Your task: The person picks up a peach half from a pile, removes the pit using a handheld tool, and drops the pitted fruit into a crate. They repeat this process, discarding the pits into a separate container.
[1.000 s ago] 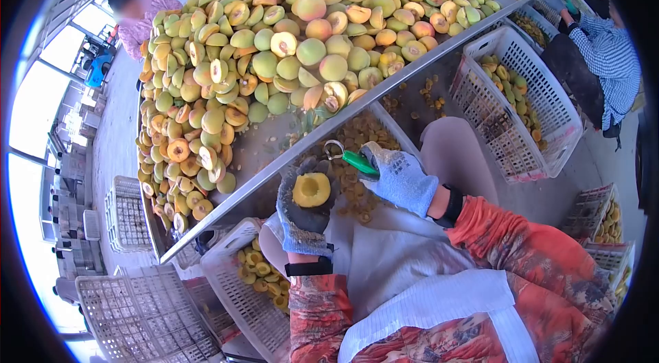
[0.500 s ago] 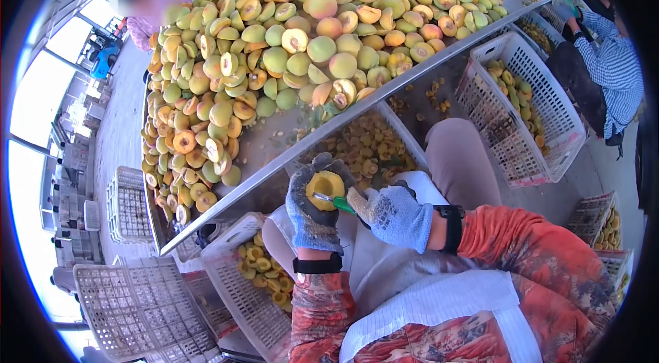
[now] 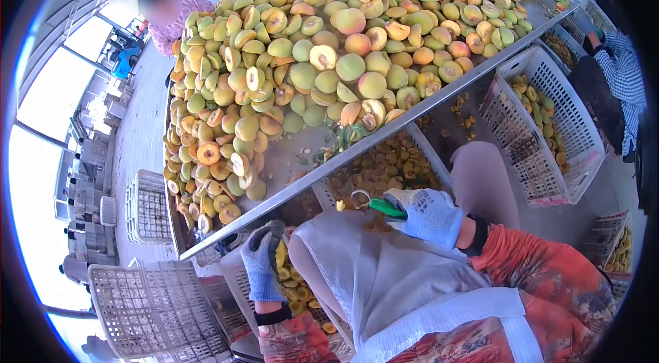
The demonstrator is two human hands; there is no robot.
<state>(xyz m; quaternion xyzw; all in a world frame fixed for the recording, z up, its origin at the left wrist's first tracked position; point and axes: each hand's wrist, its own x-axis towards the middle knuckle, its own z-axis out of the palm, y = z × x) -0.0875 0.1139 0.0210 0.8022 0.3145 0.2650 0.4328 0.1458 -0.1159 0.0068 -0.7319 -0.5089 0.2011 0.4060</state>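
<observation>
My left hand (image 3: 263,261), in a blue and dark grey glove, is over a crate of pitted peach halves (image 3: 296,291). Its fingers are loosely curled and apart. Just beside its palm shows a bright yellow peach half (image 3: 281,254); whether they touch I cannot tell. My right hand (image 3: 429,215), gloved alike, is closed round the green handle of a pitting knife (image 3: 386,208). The metal loop at its tip points left, above my lap. By the loop a small pale yellow piece (image 3: 340,205) hangs or falls.
A metal-edged table (image 3: 288,196) heaped with cut peaches (image 3: 322,57) stands before me. Under its edge a bin (image 3: 427,150) holds scraps. White crates stand at the right (image 3: 549,123) and left (image 3: 154,305). One person is across the table, another (image 3: 621,82) at the right.
The peach half has left the front of the knife. My left hand has swung down and left to the crate, its fingers loosening. The knife's loop is now bare of the fruit.
</observation>
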